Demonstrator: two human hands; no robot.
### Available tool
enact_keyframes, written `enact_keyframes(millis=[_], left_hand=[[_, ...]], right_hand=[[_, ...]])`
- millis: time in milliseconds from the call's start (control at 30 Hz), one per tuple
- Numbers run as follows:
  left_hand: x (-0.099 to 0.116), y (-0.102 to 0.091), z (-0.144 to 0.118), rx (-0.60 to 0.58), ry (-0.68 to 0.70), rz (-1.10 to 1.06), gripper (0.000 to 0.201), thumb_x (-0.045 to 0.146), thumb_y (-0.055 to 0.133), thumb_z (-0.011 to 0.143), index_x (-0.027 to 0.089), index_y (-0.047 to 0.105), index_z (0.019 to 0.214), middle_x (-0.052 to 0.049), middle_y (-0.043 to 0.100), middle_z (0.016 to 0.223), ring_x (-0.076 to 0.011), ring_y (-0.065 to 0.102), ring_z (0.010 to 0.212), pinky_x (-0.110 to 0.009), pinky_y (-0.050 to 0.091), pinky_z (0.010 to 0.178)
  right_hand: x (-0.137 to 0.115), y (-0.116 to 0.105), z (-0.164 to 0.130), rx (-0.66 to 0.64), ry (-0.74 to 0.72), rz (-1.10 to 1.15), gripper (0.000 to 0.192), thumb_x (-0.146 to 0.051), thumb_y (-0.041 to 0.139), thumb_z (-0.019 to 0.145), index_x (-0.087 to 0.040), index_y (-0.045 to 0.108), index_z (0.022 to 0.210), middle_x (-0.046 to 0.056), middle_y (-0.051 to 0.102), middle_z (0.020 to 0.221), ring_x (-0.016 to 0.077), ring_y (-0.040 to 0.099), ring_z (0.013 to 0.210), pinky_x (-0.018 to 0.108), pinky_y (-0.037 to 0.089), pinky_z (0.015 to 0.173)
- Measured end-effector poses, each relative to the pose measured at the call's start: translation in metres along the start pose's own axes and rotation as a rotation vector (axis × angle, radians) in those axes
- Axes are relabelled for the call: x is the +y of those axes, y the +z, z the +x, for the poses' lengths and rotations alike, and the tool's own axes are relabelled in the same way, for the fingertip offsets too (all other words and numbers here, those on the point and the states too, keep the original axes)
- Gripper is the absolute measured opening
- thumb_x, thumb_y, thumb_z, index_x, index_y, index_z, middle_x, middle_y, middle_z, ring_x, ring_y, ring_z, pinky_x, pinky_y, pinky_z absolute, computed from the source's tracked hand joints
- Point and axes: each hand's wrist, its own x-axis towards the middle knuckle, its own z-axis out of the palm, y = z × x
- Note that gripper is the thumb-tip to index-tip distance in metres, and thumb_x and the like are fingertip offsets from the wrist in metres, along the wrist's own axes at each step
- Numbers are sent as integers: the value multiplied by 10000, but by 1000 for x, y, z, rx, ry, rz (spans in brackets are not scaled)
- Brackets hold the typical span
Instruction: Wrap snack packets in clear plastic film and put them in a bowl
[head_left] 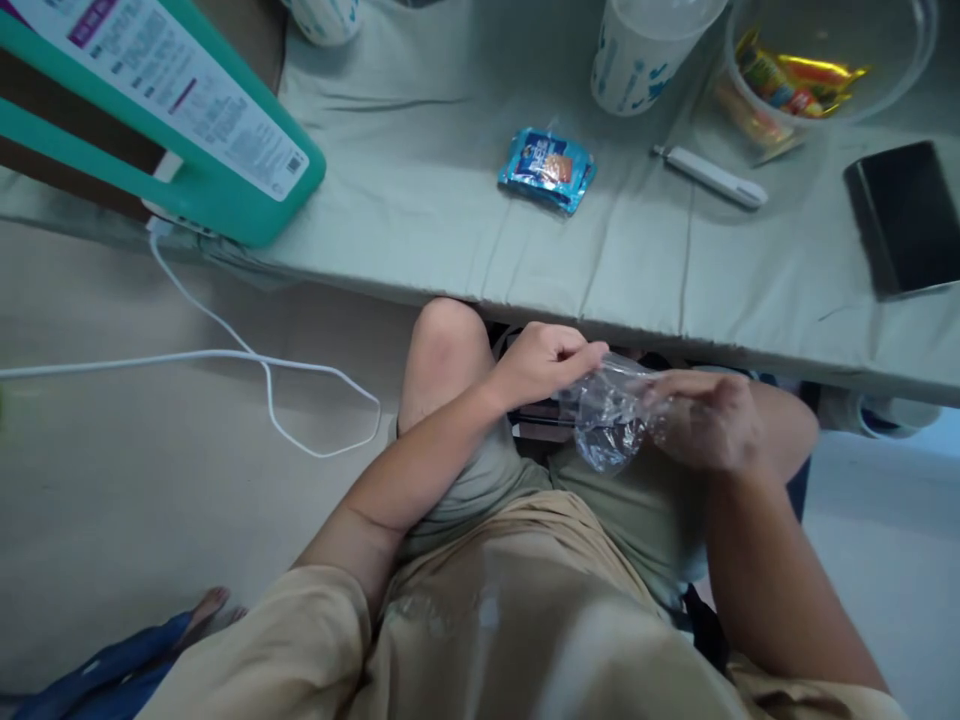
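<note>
Over the lap, just short of the tabletop's [675,300] near edge, the left hand [544,362] pinches the top of a crumpled clear plastic bag [609,420], its grip clamped on the film. The right hand [701,425] closes on the bag's right side, apparently holding it taut. Farther off, a blue snack packet [547,168] and a white pen [709,177] lie well apart, with open cloth between.

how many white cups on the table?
2: one cup at top centre beside the clear bowl, another cup at top left, mostly cut off by the frame. More may lie out of view.
</note>
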Motion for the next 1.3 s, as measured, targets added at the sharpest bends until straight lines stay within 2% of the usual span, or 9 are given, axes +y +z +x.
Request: enact_keyframes(millis=[133,267,433,533,633,767,900,1033,1300], left_hand=[[0,-1,1,-9,63,54,122,299,724,829,177,718,822,-22,713,836,-130,614,739,-272,474,717],[-3,1,2,30,63,-146,260,142,646,784,202,640,1036,-22,681,994,-119,654,819,-264,510,757],[-11,3,10,-22,-77,-507,689,193,791,730,267,482,1342,-60,691,1164,-164,725,937,-291,551,810],[-8,2,13,-193,-130,-524,388,251,800,737,168,623,1072,-58,720,997,-160,693,910,-308,531,835],[-4,2,15,-196,-93,-438,124,230,720,787,147,635,822,2,647,784,-99,596,748,-268,486,752],[-2,-1,19,-106,-105,-489,161,237,746,767,163,606,796,34,593,722,-80,541,662,-238,459,660],[-3,0,21,-180,-150,-597,303,327,795,768,163,645,974,-16,695,846,-123,646,767,-267,511,740],[-4,5,22,-235,-189,-499,153,215,697,840,143,664,970,-9,702,741,-102,620,614,-258,510,647],[40,-24,78,140,-86,-271,42,143,636,920,161,666,944,16,685,719,-118,709,683,-254,586,692]], right_hand=[[-3,9,0,97,148,-27,232,-440,713,886,-216,717,825,56,780,808,217,735,713,331,563,664],[-1,19,4,212,179,251,639,-292,867,690,-288,564,1253,7,776,954,211,732,809,337,586,732],[-5,20,7,302,263,255,165,-303,787,718,-225,643,735,-1,678,683,166,617,617,305,499,592],[-13,17,9,369,261,313,143,-286,758,681,-232,625,680,4,690,732,178,638,704,320,521,667],[-19,15,12,406,372,349,169,-274,747,673,-243,581,686,-3,668,735,178,623,708,327,519,671],[-21,14,15,487,462,397,197,-300,753,698,-249,568,743,-21,576,653,160,526,590,315,422,566],[-25,16,18,459,464,436,227,-289,776,661,-247,555,691,-35,511,603,136,455,534,306,372,523],[-23,20,29,477,368,518,269,-266,781,633,-268,579,811,-53,520,609,131,442,516,285,361,489],[-22,3,135,496,-99,555,239,-112,644,631,-241,555,812,-53,518,662,91,415,542,245,318,499]])
